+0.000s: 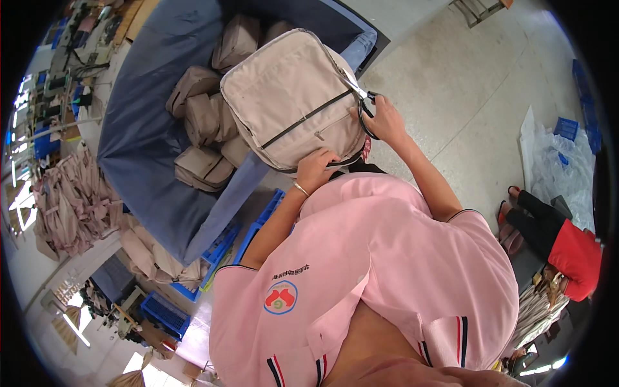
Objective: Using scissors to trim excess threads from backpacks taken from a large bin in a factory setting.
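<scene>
A beige fabric bag (284,97) with a zipper around its edge and a dark strip across its face is tilted up in front of me. My left hand (314,168) is closed on the bag's near edge, with the fingers over the rim. My right hand (385,121) grips a pair of black-handled scissors (354,84) at the bag's right side. The metal blades lie along the zippered edge; whether they touch thread or fabric is too small to tell. A small zipper pull (319,135) hangs on the bag's face.
Several beige bags (203,119) lie in a large blue cloth-lined bin (138,148) beyond and to the left. Blue crates (258,222) stand beside my left arm. Pinkish fabric pieces (77,200) are heaped at far left. At right, a person in red (574,258) is near clear plastic sheeting (561,158).
</scene>
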Demonstrator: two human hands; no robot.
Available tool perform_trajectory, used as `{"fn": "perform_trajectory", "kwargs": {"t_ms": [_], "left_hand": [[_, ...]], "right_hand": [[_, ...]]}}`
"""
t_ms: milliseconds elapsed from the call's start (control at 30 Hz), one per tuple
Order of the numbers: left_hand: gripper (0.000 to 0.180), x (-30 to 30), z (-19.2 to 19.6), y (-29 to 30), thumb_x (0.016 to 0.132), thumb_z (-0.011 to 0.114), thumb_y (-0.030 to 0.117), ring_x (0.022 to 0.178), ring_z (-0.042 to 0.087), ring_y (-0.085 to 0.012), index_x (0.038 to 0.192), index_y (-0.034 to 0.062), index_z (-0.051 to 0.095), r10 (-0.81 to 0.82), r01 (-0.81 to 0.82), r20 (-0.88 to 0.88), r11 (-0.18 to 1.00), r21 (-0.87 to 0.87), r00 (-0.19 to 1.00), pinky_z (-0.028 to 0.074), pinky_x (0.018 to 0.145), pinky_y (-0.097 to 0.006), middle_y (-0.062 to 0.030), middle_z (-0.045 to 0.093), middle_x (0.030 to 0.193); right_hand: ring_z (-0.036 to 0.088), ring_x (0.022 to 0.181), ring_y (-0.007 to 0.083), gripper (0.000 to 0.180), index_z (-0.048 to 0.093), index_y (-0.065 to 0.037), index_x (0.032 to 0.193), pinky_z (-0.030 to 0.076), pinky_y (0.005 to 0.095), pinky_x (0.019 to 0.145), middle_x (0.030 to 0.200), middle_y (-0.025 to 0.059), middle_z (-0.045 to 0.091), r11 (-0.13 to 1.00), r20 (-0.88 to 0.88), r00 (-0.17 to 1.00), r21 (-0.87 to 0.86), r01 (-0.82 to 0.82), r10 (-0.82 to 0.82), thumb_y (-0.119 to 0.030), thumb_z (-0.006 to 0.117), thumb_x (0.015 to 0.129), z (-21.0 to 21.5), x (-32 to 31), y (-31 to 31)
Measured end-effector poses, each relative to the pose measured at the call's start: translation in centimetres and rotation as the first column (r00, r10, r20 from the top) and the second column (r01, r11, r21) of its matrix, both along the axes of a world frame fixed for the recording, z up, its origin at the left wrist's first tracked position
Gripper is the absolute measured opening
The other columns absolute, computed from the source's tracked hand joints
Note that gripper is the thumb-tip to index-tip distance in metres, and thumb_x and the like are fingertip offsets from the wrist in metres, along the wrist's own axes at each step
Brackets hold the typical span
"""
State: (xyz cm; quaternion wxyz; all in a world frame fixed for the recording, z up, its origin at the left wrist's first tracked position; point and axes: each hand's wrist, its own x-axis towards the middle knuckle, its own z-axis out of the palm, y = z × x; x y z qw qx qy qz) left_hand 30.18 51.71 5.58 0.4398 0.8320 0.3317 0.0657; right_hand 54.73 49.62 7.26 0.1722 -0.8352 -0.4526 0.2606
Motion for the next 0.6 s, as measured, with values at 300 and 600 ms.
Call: {"fn": "perform_trajectory", "kwargs": {"t_ms": [300, 600], "left_hand": [[0.020, -0.1, -0.7, 0.4, 0.070, 0.073, 0.012, 0.078, 0.063, -0.0231, 0.088, 0.0142, 0.064, -0.024, 0.025, 0.026, 1.000, -0.019, 0.999, 0.050, 0.064, -0.036, -0.0020, 0.060, 0.082], [0.022, -0.2, -0.8, 0.8, 0.069, 0.073, 0.010, 0.079, 0.064, -0.0228, 0.088, 0.0144, 0.063, -0.032, 0.033, 0.049, 0.999, -0.022, 0.998, 0.051, 0.065, -0.036, -0.0023, 0.061, 0.083]], "right_hand": [[0.066, 0.089, 0.0415, 0.079, 0.054, 0.007, 0.099, 0.053, 0.0473, 0.074, 0.096, 0.0281, 0.065, 0.996, 0.085, 0.996, -0.087, -0.020, 0.027, -0.070, 0.057, 0.081, 0.3, -0.8, 3.2], [0.066, 0.078, 0.0436, 0.071, 0.054, 0.006, 0.090, 0.052, 0.0493, 0.067, 0.080, 0.0275, 0.066, 0.997, 0.023, 0.999, -0.062, 0.041, -0.040, -0.064, 0.058, 0.084, 0.2, -2.3, 3.3]]}}
